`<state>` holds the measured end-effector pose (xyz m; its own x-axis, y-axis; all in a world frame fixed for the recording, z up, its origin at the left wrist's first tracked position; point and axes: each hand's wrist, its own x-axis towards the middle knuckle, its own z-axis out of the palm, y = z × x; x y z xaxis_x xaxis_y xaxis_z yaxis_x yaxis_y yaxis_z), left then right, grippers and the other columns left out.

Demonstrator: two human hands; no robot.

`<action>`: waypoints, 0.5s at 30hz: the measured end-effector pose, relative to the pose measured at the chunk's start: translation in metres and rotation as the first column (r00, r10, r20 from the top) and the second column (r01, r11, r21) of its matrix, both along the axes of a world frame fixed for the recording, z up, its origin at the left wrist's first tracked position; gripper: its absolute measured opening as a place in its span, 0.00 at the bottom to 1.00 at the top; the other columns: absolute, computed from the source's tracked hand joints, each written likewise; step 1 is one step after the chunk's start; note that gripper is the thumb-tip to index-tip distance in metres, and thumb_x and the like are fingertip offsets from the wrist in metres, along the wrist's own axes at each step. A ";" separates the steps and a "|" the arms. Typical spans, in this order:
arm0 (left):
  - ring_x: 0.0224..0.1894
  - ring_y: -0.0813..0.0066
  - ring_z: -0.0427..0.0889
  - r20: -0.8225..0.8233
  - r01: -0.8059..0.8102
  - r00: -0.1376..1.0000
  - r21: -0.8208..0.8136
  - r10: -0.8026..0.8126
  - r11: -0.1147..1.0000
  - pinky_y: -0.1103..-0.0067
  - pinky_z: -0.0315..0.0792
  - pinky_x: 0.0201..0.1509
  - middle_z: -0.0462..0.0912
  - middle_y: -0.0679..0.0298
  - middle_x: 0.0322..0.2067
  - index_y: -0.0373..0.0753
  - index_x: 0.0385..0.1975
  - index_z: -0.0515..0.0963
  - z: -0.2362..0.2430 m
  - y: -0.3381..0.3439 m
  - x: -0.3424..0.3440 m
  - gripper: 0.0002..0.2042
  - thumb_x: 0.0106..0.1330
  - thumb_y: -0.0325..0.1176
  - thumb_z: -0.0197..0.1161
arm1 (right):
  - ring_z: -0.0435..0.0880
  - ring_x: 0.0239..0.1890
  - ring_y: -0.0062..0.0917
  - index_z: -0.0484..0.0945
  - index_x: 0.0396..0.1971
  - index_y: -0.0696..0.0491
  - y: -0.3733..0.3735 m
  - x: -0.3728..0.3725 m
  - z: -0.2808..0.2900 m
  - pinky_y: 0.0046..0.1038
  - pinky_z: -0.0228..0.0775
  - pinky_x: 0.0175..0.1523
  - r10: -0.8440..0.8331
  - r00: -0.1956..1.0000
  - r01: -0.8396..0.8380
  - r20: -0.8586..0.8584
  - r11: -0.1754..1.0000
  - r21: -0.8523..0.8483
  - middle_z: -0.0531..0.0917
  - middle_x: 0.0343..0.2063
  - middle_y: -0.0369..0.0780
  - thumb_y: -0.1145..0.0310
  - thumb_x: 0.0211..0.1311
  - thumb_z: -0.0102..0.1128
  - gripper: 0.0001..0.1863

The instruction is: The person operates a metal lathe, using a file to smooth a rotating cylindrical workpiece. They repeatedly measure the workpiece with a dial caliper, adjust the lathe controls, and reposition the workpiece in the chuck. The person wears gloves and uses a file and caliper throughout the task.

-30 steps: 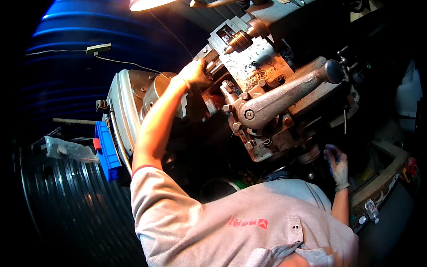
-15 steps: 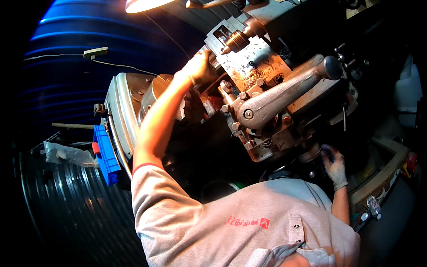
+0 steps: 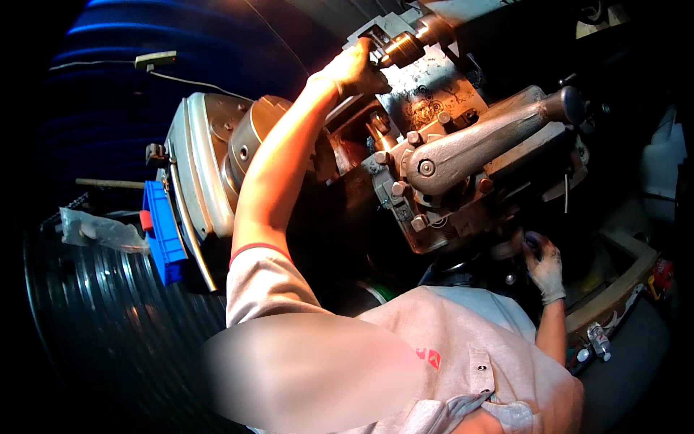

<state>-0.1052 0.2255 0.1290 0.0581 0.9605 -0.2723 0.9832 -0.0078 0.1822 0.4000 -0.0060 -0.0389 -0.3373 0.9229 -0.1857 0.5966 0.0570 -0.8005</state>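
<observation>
My left hand (image 3: 353, 69), apparently gloved, reaches to the top of a metal lathe, fingers curled at a metal block (image 3: 377, 35) beside a cylindrical part with a pointed centre (image 3: 405, 49). What it grips is hidden. Below sit a flat slide plate (image 3: 430, 87) and a tool post with a large cast lever (image 3: 484, 137) and square bolts. Left of my forearm is the chuck (image 3: 246, 152). My right hand (image 3: 542, 264), in a stained white glove, curls its fingers at a blurred round dial (image 3: 513, 246) low on the carriage; what is inside them is unclear.
The rounded headstock housing (image 3: 202, 166) stands at left, beside a blue crate (image 3: 163, 231), a plastic bag (image 3: 101, 231) and a dark corrugated drum (image 3: 116, 311). A power strip (image 3: 155, 59) hangs behind. A tray edge (image 3: 607, 296) and white container (image 3: 658, 195) are at right.
My left hand has moved up and right, closer to the pointed cylindrical part. My right hand stays at the round dial, its fingers now more bent. The camera view has shifted slightly.
</observation>
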 end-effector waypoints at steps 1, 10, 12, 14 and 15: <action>0.43 0.57 0.85 -0.028 0.014 1.000 -0.009 -0.014 1.000 0.68 0.78 0.51 0.85 0.49 0.37 0.29 0.60 0.61 -0.010 0.004 -0.009 0.39 0.51 0.39 0.76 | 0.85 0.44 0.39 0.81 0.47 0.55 0.000 0.000 0.000 0.36 0.76 0.51 0.021 0.999 -0.023 0.037 0.999 0.041 0.84 0.43 0.46 0.59 0.65 0.66 0.18; 0.45 0.68 0.84 0.118 -0.051 0.992 0.083 0.041 0.995 0.76 0.77 0.54 0.84 0.53 0.42 0.28 0.55 0.66 0.061 -0.027 -0.054 0.36 0.48 0.35 0.76 | 0.84 0.43 0.40 0.79 0.49 0.57 -0.010 -0.003 0.002 0.36 0.76 0.50 0.003 0.998 -0.005 0.056 0.999 0.047 0.84 0.40 0.48 0.57 0.65 0.65 0.21; 0.42 0.71 0.84 0.182 -0.098 0.976 -0.107 0.117 0.989 0.77 0.78 0.50 0.84 0.54 0.38 0.27 0.50 0.69 0.074 -0.040 -0.059 0.32 0.47 0.34 0.76 | 0.85 0.43 0.40 0.79 0.49 0.57 -0.008 -0.003 0.006 0.36 0.76 0.50 0.012 0.997 -0.016 0.078 0.999 0.052 0.84 0.40 0.48 0.58 0.65 0.65 0.21; 0.40 0.70 0.83 0.000 -0.098 0.995 -0.148 0.099 0.984 0.77 0.78 0.48 0.84 0.55 0.37 0.28 0.47 0.71 0.074 -0.054 -0.062 0.30 0.46 0.36 0.76 | 0.85 0.43 0.40 0.79 0.50 0.56 -0.003 -0.011 0.012 0.36 0.77 0.50 0.001 0.999 0.000 0.033 0.999 -0.035 0.84 0.40 0.48 0.58 0.65 0.65 0.20; 0.40 0.69 0.83 0.005 -0.133 0.991 -0.189 0.137 0.973 0.75 0.77 0.47 0.83 0.55 0.37 0.29 0.46 0.72 0.070 -0.060 -0.068 0.29 0.45 0.38 0.75 | 0.84 0.44 0.40 0.79 0.50 0.56 -0.003 -0.011 0.014 0.37 0.76 0.50 0.017 0.999 -0.017 0.048 1.000 -0.007 0.84 0.41 0.48 0.58 0.65 0.65 0.20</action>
<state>-0.1733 0.1657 0.1989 -0.0624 0.8917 -0.4484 0.9695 0.1608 0.1849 0.3888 -0.0090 -0.0248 -0.3432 0.9159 -0.2081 0.6333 0.0621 -0.7714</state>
